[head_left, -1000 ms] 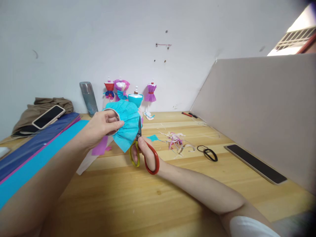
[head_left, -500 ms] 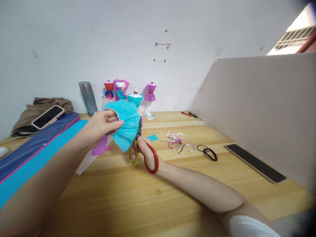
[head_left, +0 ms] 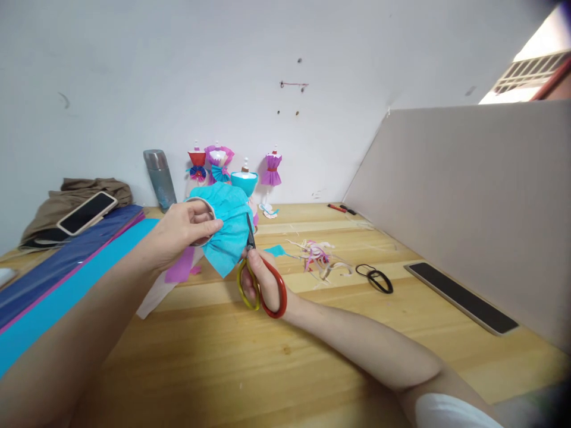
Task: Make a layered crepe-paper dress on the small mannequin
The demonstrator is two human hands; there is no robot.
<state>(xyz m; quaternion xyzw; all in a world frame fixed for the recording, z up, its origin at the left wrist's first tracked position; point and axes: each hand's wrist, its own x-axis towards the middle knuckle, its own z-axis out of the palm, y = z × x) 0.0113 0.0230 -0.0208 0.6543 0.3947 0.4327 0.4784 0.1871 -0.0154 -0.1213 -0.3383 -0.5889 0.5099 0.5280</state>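
My left hand pinches the rim of a gathered turquoise paper skirt, its fingers partly inside the round opening. The skirt is held up above the table, its ruffled edge facing right. My right hand is closed on scissors with one red and one yellow handle. Their dark blades point up against the skirt's right edge; whether paper lies between them is hard to tell. Just behind the skirt stands a small dress form with a turquoise top.
Dressed forms and a steel bottle stand by the wall. Paper scraps, black bands and a long dark strip lie right. Coloured sheets, a phone and brown cloth are left.
The scissors' handles have drawn closer together and the blades have closed, tilting slightly left at the skirt's edge. My left hand and the skirt have hardly moved.
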